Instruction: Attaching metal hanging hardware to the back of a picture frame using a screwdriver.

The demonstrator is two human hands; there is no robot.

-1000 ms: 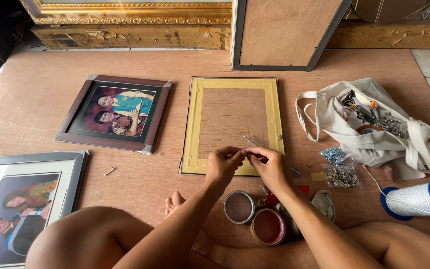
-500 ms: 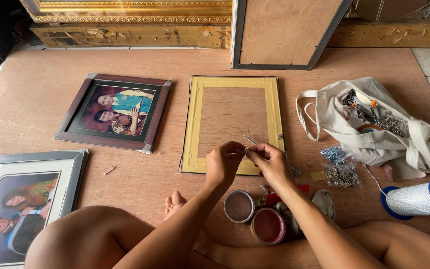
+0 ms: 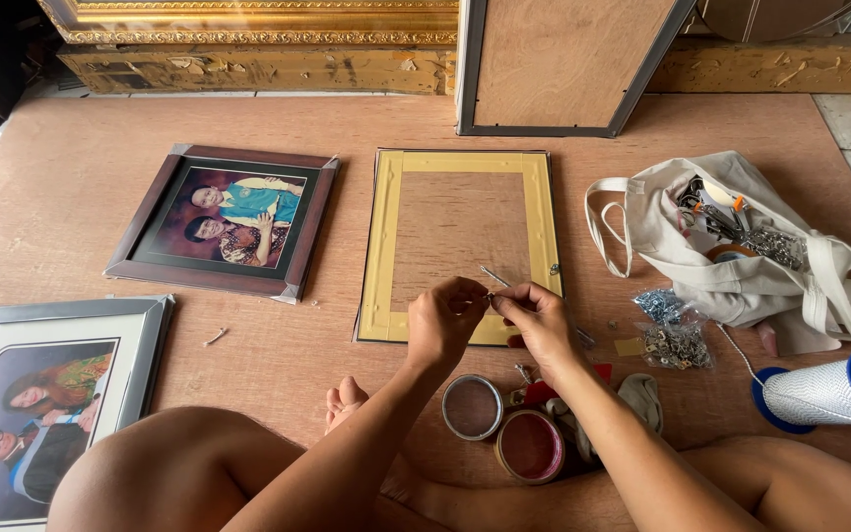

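Note:
My left hand (image 3: 445, 320) and my right hand (image 3: 536, 317) meet over the lower edge of a frame lying face down (image 3: 462, 236), its brown backing board bordered with yellow tape. Between the fingertips of both hands I pinch a small metal piece (image 3: 490, 295), too small to name. A thin metal tool (image 3: 497, 278) lies on the backing board just beyond my fingers. A small metal hanger (image 3: 555, 268) sits on the frame's right edge.
A dark-framed photo (image 3: 226, 220) lies left of the frame, a silver-framed photo (image 3: 36, 394) at lower left. Two round tins (image 3: 504, 426) sit near my legs. A cloth bag of tools (image 3: 741, 241), bags of small hardware (image 3: 670, 330) and a spool of white cord (image 3: 829, 389) lie right.
My hands have shifted slightly over the frame's lower edge, still pinching the small piece together. Nothing else has moved.

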